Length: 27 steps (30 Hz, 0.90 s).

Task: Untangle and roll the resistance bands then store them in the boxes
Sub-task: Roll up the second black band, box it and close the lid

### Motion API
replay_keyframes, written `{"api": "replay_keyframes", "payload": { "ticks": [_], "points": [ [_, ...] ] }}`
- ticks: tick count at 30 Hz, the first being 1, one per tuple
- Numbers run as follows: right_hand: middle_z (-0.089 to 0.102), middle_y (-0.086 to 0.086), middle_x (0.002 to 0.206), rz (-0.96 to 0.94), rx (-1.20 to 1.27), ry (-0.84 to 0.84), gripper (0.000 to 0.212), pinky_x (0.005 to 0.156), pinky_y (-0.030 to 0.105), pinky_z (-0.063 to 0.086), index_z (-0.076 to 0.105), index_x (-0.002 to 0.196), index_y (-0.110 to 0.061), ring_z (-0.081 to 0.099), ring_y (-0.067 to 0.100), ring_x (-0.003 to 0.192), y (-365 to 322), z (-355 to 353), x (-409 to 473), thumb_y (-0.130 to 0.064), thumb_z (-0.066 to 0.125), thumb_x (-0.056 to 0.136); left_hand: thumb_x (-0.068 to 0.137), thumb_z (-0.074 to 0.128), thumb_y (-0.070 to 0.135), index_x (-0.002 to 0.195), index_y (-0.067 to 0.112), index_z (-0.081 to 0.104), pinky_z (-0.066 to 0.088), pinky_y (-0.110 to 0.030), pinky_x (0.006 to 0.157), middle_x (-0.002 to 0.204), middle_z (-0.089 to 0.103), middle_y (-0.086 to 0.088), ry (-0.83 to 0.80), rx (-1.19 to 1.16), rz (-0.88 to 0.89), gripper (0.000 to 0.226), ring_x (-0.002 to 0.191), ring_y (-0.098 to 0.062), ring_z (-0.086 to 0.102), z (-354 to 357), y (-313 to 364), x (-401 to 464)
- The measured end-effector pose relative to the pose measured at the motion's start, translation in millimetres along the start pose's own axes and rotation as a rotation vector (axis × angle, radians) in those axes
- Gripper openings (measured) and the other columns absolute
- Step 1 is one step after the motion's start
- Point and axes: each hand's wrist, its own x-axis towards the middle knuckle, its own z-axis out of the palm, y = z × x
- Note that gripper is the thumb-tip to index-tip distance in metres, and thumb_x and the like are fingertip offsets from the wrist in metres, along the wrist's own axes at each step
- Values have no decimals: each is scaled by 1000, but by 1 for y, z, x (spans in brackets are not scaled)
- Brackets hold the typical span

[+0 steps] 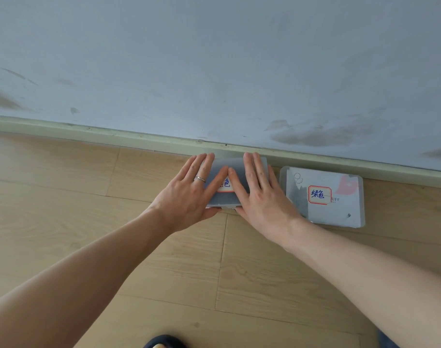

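Two flat translucent plastic boxes lie on the wooden floor against the skirting board. The left box (pixel 233 164) has its lid down, and a red-framed label with blue writing shows between my hands. My left hand (pixel 189 192), with a ring on one finger, presses flat on the lid's left half. My right hand (pixel 262 194) presses flat on its right half, fingers straight. The right box (pixel 340 212) is closed too and bears a similar label. No resistance band is visible; the contents of both boxes are hidden.
A pale wall (pixel 214 71) with dark scuffs rises just behind the boxes, above a light skirting board (pixel 114 135). Wood-plank floor (pixel 164 272) spreads toward me. The tip of a dark slipper (pixel 164 342) shows at the bottom edge.
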Motion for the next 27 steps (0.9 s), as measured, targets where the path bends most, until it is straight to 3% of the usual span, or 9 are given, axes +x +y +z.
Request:
{"api": "replay_keyframes", "payload": {
  "ticks": [3,8,11,18,21,24,25,27],
  "points": [
    [-11,41,164,-16,-8,-14,89,121,67,24,-4,164,-5,-8,56,154,1,3,0,-46,47,104,96,49,64,160,9,25,20,-56,125,158,26,-37,13,-12,-1,88,146,-52,32,0,-1,2],
    [8,39,166,-5,65,41,91,116,68,33,16,164,-6,7,54,155,4,3,1,-42,64,96,99,44,66,161,8,23,20,-55,126,159,26,-37,50,-22,-12,87,148,-51,30,1,-1,1],
    [12,40,165,-7,77,60,92,114,69,36,18,163,-6,11,55,155,5,6,2,-45,64,94,101,40,65,161,5,24,22,-57,125,158,27,-39,51,-11,-13,86,148,-52,30,1,1,1],
    [12,43,162,71,55,37,87,116,70,32,21,162,-3,13,57,153,-2,9,14,-47,56,95,108,20,57,160,-4,17,20,-52,127,164,21,-33,45,243,62,80,153,-44,25,-5,-8,11],
    [3,44,163,157,9,0,88,122,69,21,10,164,-4,6,57,154,-11,2,16,-52,46,101,106,30,54,156,-4,28,29,-47,123,157,39,-22,55,269,79,77,142,-36,44,-11,-12,15],
    [-9,45,162,128,-82,-29,84,125,66,7,-9,163,-4,-2,57,154,-11,-8,13,-49,34,107,100,46,54,154,-5,30,38,-46,116,149,44,-22,69,229,72,82,132,-35,49,-17,-11,17],
    [-8,44,162,120,-90,-23,82,126,64,6,-9,163,-3,0,57,154,-10,-10,11,-46,34,108,99,48,53,153,-7,30,41,-45,114,147,44,-23,64,233,89,83,130,-36,49,-19,-8,17],
    [9,41,165,99,-76,32,72,127,61,11,9,163,1,13,52,155,-9,-9,7,-33,41,108,99,51,50,150,-8,33,45,-44,109,143,45,-23,53,229,96,80,125,-34,50,-24,-1,16]
  ]
}}
